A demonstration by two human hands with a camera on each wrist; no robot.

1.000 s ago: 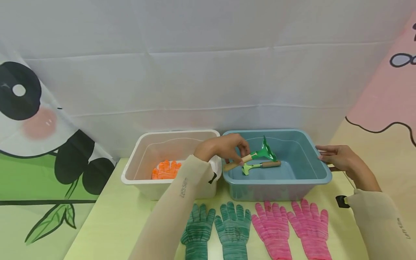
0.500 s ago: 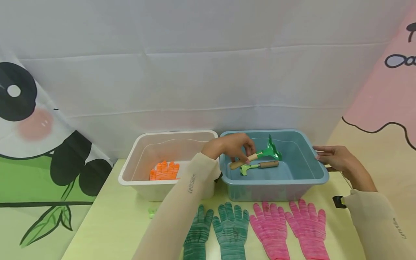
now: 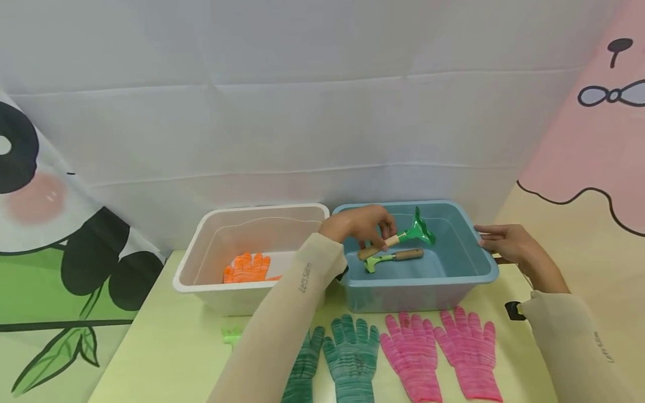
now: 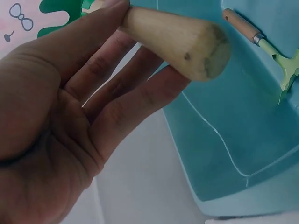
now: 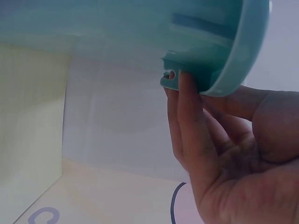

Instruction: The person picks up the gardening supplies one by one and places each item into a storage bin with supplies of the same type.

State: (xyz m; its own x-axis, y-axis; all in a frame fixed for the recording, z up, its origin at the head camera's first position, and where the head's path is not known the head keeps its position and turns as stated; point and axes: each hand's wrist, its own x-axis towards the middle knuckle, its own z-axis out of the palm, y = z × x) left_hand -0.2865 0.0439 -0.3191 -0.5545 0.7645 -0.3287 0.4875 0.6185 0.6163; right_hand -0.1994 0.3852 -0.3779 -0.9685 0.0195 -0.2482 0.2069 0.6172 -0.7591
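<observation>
In the head view my left hand (image 3: 364, 225) is over the left part of the blue plastic bin (image 3: 418, 282). Its thumb and fingers pinch the wooden handle of a small green garden rake (image 3: 418, 230), whose flared head points right. The handle's thick end (image 4: 205, 51) shows close up in the left wrist view. Beneath the rake, inside the bin, lies a light-green hand tool with a brown handle (image 3: 407, 254) and a forked head. My right hand (image 5: 219, 140) grips the bin's right rim, fingers under it at a small notched tab.
Left of the blue bin stands a white bin (image 3: 221, 287) with an orange glove (image 3: 247, 268) inside. Green gloves (image 3: 353, 358) and pink gloves (image 3: 468, 355) lie in front on the table. A light-green piece (image 3: 232, 334) shows beside the left sleeve. Cloth hangs behind.
My left hand has carried the rake rightward, farther over the blue bin. The head view has turned right, so everything shifts left. My right hand stays at the rim.
</observation>
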